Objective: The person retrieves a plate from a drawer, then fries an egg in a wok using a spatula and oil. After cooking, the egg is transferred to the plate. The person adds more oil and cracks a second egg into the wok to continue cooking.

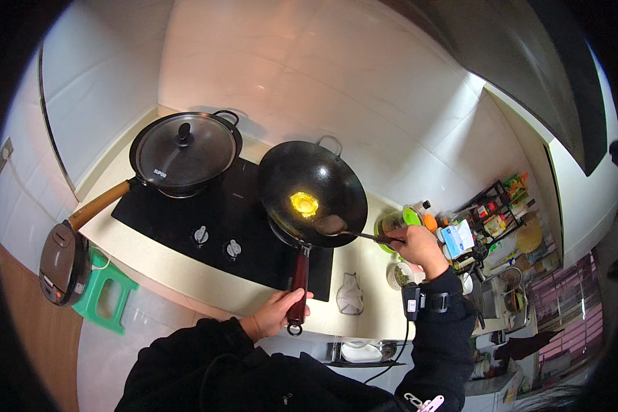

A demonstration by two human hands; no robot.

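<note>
My left hand (276, 312) grips the dark red wooden handle (299, 275) of a black wok (314, 165), which sits over the right burner. In the wok lies a yellow fried egg (304, 204). My right hand (421, 249) holds a spatula by its dark handle. The spatula's blade (330, 225) rests low in the wok, just right of the egg, apart from it. A small bowl of chopped greens (402, 276) stands on the counter below my right hand, partly covered by my wrist.
A lidded wok (185, 149) occupies the left burner of the black glass hob (175, 219); its wooden handle juts left. A folded cloth (350, 294) lies on the counter. Bottles and a tissue pack (458, 238) crowd the right. A green stool (105, 293) supports a brown appliance (64, 262).
</note>
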